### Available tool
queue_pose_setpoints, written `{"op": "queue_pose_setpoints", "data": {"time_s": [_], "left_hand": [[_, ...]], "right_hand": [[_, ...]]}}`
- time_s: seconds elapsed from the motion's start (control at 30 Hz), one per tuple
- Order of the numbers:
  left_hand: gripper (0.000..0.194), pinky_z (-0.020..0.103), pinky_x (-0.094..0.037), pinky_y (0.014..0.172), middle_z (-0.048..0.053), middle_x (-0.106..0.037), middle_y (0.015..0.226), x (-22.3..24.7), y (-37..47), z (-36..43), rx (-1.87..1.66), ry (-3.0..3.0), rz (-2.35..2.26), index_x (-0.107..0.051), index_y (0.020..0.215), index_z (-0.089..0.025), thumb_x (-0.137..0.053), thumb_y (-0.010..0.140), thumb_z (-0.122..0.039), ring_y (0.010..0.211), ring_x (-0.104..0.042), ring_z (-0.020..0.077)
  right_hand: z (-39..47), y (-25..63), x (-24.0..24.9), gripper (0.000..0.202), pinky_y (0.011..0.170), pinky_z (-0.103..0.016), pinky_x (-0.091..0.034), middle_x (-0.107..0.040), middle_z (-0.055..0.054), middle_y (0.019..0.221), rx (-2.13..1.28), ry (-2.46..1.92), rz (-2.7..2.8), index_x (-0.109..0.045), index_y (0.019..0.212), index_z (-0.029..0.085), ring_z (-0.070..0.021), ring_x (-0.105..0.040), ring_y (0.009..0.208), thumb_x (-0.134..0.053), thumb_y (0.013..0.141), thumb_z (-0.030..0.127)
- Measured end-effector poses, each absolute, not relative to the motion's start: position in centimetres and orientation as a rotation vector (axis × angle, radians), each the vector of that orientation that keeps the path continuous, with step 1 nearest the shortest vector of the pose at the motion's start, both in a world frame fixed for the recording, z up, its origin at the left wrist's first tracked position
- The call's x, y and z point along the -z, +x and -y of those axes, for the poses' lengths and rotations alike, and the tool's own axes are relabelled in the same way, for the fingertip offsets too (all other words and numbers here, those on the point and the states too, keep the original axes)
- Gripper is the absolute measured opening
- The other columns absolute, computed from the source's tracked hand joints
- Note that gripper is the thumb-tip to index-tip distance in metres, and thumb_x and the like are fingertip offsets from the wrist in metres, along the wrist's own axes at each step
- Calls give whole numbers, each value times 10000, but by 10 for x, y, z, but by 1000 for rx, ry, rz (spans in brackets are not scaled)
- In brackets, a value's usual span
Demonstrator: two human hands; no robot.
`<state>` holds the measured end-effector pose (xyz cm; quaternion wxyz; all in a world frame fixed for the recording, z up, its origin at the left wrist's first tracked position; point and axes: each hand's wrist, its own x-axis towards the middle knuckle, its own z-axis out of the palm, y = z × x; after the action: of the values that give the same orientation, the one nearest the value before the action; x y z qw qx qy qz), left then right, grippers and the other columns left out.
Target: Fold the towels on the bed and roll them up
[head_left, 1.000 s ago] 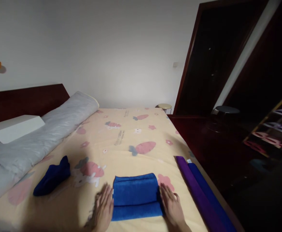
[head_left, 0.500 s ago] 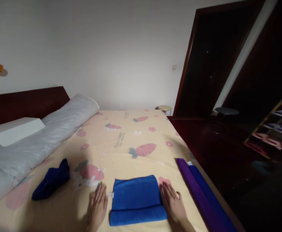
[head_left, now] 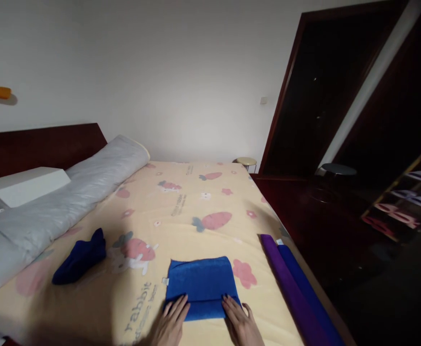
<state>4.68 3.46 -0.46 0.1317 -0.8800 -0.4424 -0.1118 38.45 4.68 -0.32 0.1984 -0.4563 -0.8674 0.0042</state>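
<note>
A blue cloth (head_left: 203,278) lies flat on the patterned bed sheet (head_left: 174,230), its near edge folded over in a strip. My left hand (head_left: 172,321) rests on the left end of that strip, palm down, fingers extended. On the strip's right end lie the fingertips of my right hand (head_left: 241,319), also extended, thumb apart. Neither hand grips the cloth. A small white tag (head_left: 165,281) sticks out from the cloth's left side.
A crumpled dark blue cloth (head_left: 80,257) lies at left. Purple (head_left: 286,283) and blue (head_left: 311,293) folded cloths run along the right bed edge. Beyond are a grey roll (head_left: 98,168), white box (head_left: 26,185), stools (head_left: 246,161) and a shoe rack (head_left: 394,187).
Both hands have moved from beside the blue cloth onto its near folded strip, closer together. The view has shifted slightly.
</note>
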Motion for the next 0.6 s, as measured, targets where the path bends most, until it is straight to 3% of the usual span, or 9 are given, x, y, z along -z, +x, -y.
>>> {"op": "queue_pose_setpoints", "data": {"time_s": [0.1,0.2,0.3,0.37,0.47,0.6], "left_hand": [[627,323,-404,1049,-30,-628,1325,2,34,-41,354,-2548,1502,-524,1326,-339,-465,765,-63,1203,-558,182],[531,363,-396,1056,-1,-672,1237,-13,31,-54,360,-2598,1767,-567,1273,-315,-465,795,-108,1165,-574,195],[440,367,-423,998,1,-705,1150,-33,35,-71,357,-2517,2113,-634,1146,-293,-445,791,-114,1107,-591,195],[389,407,-398,1027,12,-708,1151,-41,41,-80,330,-2428,2234,-672,1062,-277,-425,802,-126,1139,-581,206],[454,481,-320,1115,70,-639,1316,-35,62,-87,294,-2363,2188,-647,1194,-229,-444,797,-147,1277,-512,249],[518,377,-385,1106,60,-572,1407,-6,107,-89,349,-2527,1866,-534,1363,-207,-409,862,-171,1292,-520,202]], "right_hand": [[-54,377,-25,462,994,-360,-360,-638,-35,1296,-316,-1393,2379,-544,1314,293,-208,-568,1196,-425,880,191],[-65,369,-55,367,1012,-418,-347,-670,-51,1173,-536,-1516,2318,-623,1157,260,-236,-553,1155,-425,850,228],[-79,365,-64,330,1051,-487,-310,-644,-83,1195,-500,-1656,2270,-658,1056,228,-269,-514,1189,-402,849,250],[-86,360,-58,362,1075,-525,-282,-607,-115,1282,-389,-1757,2228,-658,1098,207,-297,-474,1249,-399,848,245],[-91,337,-44,487,1102,-526,-264,-567,-135,1361,-260,-1839,2147,-604,1253,179,-309,-436,1310,-417,803,171],[-91,289,-28,517,1131,-425,-274,-589,-68,1362,-370,-1571,2250,-545,1345,225,-245,-484,1295,-456,835,222]]}}
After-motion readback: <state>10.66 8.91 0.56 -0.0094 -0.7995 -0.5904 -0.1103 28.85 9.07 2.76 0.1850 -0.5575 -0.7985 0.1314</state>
